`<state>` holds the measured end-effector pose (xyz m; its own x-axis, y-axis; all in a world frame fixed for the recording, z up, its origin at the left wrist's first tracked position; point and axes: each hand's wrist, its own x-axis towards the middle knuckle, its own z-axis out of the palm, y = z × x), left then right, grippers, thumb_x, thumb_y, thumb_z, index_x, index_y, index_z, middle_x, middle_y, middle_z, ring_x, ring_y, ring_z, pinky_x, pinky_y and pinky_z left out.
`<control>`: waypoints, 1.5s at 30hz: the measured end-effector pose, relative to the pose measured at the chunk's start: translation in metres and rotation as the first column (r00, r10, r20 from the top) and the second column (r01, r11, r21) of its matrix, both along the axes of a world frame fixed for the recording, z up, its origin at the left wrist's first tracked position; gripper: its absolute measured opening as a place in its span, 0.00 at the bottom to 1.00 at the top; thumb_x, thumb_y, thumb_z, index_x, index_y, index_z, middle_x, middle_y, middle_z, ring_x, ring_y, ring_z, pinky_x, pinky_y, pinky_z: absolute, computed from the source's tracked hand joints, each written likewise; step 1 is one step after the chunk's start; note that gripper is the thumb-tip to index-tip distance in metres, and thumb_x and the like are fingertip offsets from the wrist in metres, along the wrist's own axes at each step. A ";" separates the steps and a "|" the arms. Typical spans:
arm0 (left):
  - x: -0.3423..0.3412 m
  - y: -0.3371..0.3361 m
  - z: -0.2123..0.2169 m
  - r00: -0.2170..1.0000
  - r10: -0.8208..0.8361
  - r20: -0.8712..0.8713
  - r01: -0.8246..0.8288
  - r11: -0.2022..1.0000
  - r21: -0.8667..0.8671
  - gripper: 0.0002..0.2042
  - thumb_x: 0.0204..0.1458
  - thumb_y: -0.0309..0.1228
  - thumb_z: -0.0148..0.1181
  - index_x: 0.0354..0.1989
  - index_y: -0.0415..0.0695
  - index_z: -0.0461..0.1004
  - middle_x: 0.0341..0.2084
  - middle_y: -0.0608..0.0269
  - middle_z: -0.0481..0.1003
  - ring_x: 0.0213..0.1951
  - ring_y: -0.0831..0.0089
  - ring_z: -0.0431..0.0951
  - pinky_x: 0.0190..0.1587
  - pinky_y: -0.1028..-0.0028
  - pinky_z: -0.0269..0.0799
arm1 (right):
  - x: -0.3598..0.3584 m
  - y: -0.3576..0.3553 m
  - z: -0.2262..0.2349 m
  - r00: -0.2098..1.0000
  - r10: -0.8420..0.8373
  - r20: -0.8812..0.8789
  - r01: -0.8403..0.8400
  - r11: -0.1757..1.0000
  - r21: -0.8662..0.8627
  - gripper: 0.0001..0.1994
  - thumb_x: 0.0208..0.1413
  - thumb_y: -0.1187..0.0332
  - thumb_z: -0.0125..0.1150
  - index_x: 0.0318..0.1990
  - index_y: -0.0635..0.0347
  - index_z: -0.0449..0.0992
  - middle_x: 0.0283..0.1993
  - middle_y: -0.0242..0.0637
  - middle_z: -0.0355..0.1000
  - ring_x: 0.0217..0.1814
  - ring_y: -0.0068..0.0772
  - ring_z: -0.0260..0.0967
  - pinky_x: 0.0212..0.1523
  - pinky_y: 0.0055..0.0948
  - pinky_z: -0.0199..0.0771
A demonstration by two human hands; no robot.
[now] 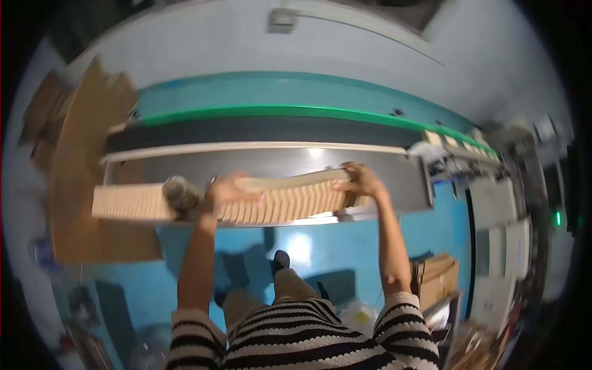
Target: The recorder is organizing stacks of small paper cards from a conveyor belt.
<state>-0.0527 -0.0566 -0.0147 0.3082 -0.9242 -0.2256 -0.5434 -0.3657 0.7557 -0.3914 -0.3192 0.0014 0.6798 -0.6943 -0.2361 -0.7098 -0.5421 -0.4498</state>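
Observation:
A long row of thin, cream-coloured flat packs point(290, 200) stands on edge along the near side of a grey metal tray-like bench point(203, 166). My left hand point(228, 190) is closed on the row's left end, fingers over its top. At the right end my right hand point(364, 182) wraps round the last packs, so the row is squeezed between both hands. The row bows slightly in the middle. Left of my left hand stands a blurred, round, brownish object point(180, 194), its kind unclear. Beyond it, a second row of similar packs point(129, 201) reaches the bench's left end.
A large brown cardboard sheet or open carton point(77, 166) rises at the bench's left end. Behind the bench runs a dark belt point(271, 128) with a green rail point(277, 111). More cream packs point(459, 145) lie far right. Folded cardboard point(436, 277) stands on the floor at right.

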 end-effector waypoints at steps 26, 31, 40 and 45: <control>-0.097 -0.180 0.034 0.900 -0.170 0.401 0.321 0.881 -0.347 0.37 0.42 0.41 0.73 0.63 0.44 0.67 0.62 0.47 0.64 0.62 0.48 0.64 0.59 0.52 0.63 | 0.045 -0.012 -0.041 0.566 -0.738 0.368 0.317 0.607 0.729 0.28 0.59 0.48 0.64 0.50 0.70 0.77 0.39 0.41 0.78 0.38 0.29 0.76 0.39 0.26 0.75; -0.075 -0.255 -0.012 0.833 -0.551 0.045 0.547 0.808 -0.219 0.44 0.33 0.50 0.77 0.61 0.44 0.68 0.55 0.42 0.70 0.56 0.46 0.70 0.53 0.59 0.68 | 0.039 -0.013 -0.028 0.512 -0.844 0.162 0.279 0.341 0.898 0.27 0.61 0.55 0.63 0.55 0.72 0.73 0.46 0.41 0.77 0.46 0.29 0.74 0.48 0.28 0.74; -0.072 -0.246 0.001 0.844 -0.530 -0.079 0.520 0.846 -0.119 0.37 0.37 0.50 0.76 0.57 0.47 0.70 0.49 0.46 0.72 0.53 0.46 0.72 0.56 0.59 0.67 | 0.055 -0.062 -0.059 0.523 -0.747 0.410 0.368 0.632 0.682 0.25 0.62 0.54 0.63 0.52 0.70 0.71 0.39 0.39 0.76 0.42 0.29 0.75 0.48 0.26 0.74; -0.064 -0.240 0.008 0.856 -0.509 -0.092 0.484 0.851 -0.204 0.39 0.35 0.48 0.77 0.58 0.47 0.69 0.51 0.49 0.72 0.55 0.49 0.72 0.59 0.59 0.66 | 0.062 -0.024 -0.035 0.746 -0.598 0.293 0.218 0.636 0.740 0.25 0.62 0.52 0.63 0.56 0.66 0.73 0.47 0.41 0.76 0.50 0.29 0.71 0.51 0.29 0.72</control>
